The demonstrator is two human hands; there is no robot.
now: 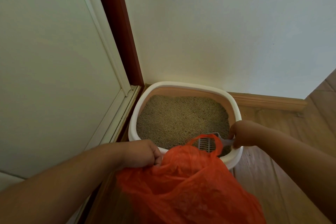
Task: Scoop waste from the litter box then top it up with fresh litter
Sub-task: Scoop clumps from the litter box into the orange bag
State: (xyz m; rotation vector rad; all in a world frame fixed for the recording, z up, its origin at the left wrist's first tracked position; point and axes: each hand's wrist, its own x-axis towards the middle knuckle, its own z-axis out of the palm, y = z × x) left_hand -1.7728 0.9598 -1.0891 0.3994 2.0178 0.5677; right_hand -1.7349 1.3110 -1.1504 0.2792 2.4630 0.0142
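Note:
A white litter box [234,104] with a peach inner wall stands in the room's corner, filled with tan litter [181,116]. My left hand [143,152] grips the edge of an orange plastic bag [189,183] held in front of the box's near rim. My right hand [241,133] pinches the handle of a pale slotted scoop [207,144]. The scoop's head sits over the near right part of the litter, seen through the bag's handle loop. I see no clump in the scoop.
A white door [54,60] with a dark red frame [118,23] rises to the left of the box. A white wall [227,23] stands behind it. Wooden floor [272,169] and a wooden skirting board [269,101] lie to the right.

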